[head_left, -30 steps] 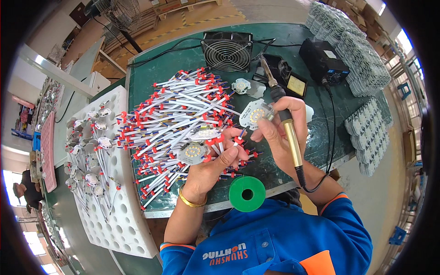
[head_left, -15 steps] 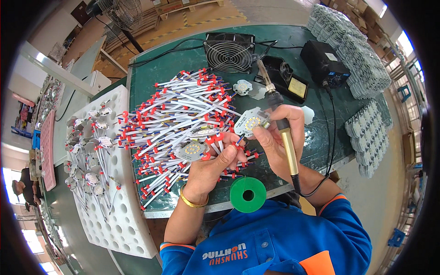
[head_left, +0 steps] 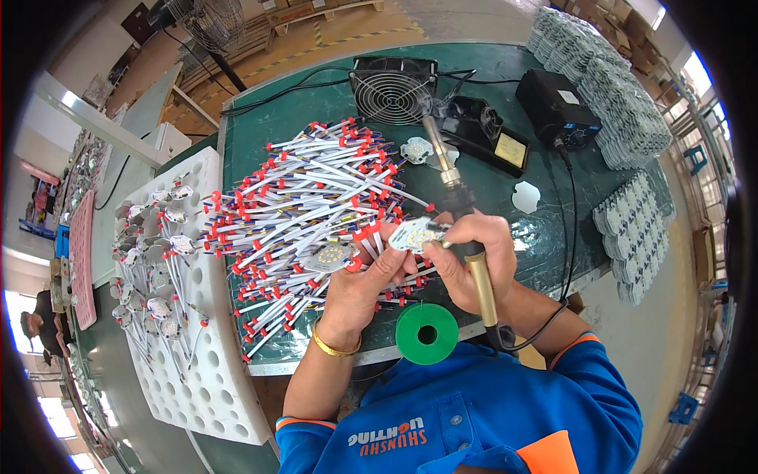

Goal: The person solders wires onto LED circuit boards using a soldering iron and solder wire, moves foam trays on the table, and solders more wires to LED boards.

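My left hand [head_left: 359,288] is closed around a white cable with a red ring; a round-cut LED board [head_left: 329,257] rests against its fingers. Between my right thumb and fingers is another LED board [head_left: 414,234], tilted, with its yellow chips facing up. That board's left edge meets my left fingertips, which hide the cable's end. Also in my right hand [head_left: 478,257] is a soldering iron [head_left: 483,288], its hot end pointing away toward the fan and smoke near its tip. Left of both hands spreads a heap of white cables [head_left: 308,189] with red rings.
A green solder spool [head_left: 409,347] sits at the table's near edge. Beyond are a small fan [head_left: 393,99], an iron stand [head_left: 482,142] and a black soldering station [head_left: 557,110]. Stacked boards [head_left: 636,237] stand right; a white foam tray [head_left: 217,355] with wired boards lies left.
My right hand has brought its LED board left and down against my left fingers. The iron has swung with it, its tip now lower and further left. My left hand has barely moved.
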